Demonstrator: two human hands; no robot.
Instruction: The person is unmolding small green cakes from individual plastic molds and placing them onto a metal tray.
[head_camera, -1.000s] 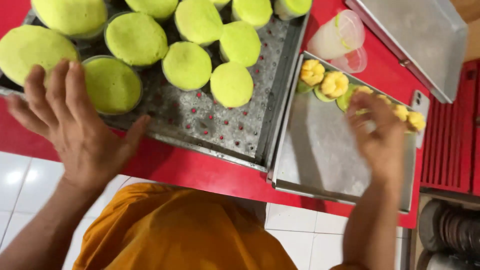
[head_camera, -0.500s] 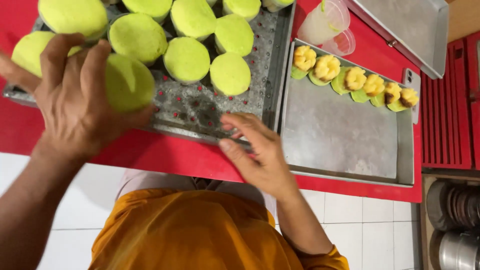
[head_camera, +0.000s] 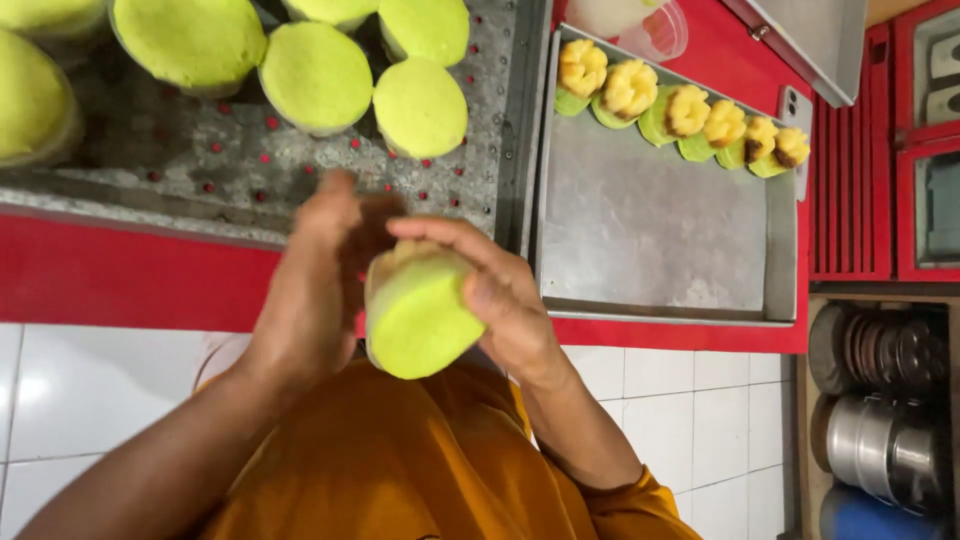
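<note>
The red surface (head_camera: 120, 280) ends just beyond the hands, so the green cake (head_camera: 420, 315), held over the lap, could drop to the floor. The right hand (head_camera: 505, 300) has its fingers clamped on the cake's mould; the left hand (head_camera: 320, 270) presses its far side, and squeezing may crush it.

1 green cake (head_camera: 420, 318) is sitting in 2 hands; 6 more green cakes (head_camera: 318, 76) are resting on 1 perforated tray (head_camera: 230, 175). 6 flower-shaped yellow cakes (head_camera: 630, 88) are lining 1 plain metal tray (head_camera: 650, 230).
</note>
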